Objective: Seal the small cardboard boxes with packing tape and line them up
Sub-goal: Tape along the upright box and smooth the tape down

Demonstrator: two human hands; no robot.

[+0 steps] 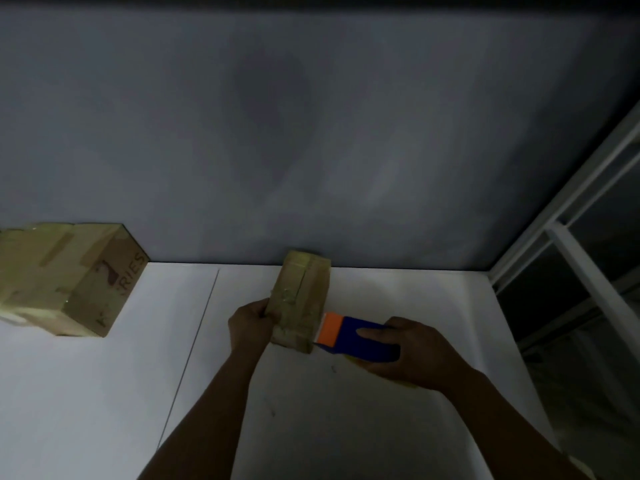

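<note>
Head view: left grip point(251, 322) holds tape-wrapped box point(300, 296), right grip point(414, 355) holds blue-orange dispenser point(349, 342).

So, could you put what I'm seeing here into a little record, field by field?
left hand: holds the small cardboard box by its left side
right hand: holds the blue and orange tape dispenser, orange end against the box's right side
small box: on the white table, close to the grey wall, shiny tape on top
larger box: far left, apart, taped
stage: sealing this box
</note>
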